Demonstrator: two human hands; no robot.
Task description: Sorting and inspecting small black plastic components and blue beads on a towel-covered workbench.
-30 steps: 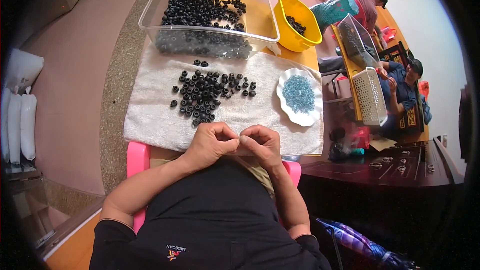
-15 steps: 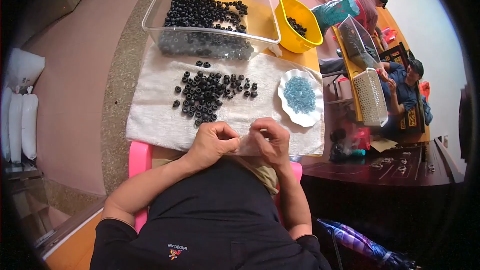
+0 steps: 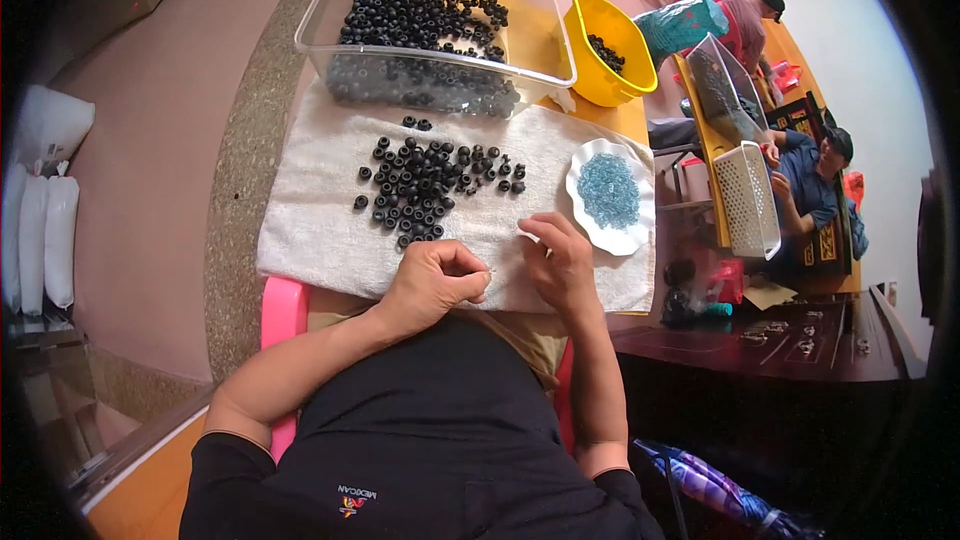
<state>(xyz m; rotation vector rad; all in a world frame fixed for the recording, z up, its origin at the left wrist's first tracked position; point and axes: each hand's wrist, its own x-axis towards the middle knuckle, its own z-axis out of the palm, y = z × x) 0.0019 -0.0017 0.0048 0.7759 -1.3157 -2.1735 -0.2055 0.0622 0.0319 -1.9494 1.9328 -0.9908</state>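
My left hand [image 3: 437, 283] is closed in a pinch over the near edge of a white towel [image 3: 320, 230]. Whatever sits at its fingertips is too small to name. To its right, my right hand [image 3: 563, 265] hovers above the cloth, fingers bent but apart, with nothing visible in them. A loose pile of round black beads with holes [image 3: 415, 180] lies on the towel just beyond my left hand. Beyond the right hand stands a white scalloped plate [image 3: 628, 238] of small clear blue pieces [image 3: 608, 190].
A clear plastic bin [image 3: 440, 65] holding many black beads stands at the back, beside a yellow tub [image 3: 590, 75] with more beads. Over to the right, two people sit by a table with a white perforated basket [image 3: 745, 202]. A folded umbrella [image 3: 715, 488] lies at lower right.
My right hand has moved away from the left, rightward, and its fingers have spread. The left hand keeps its pinch in nearly the same place. The whole view has shifted slightly.
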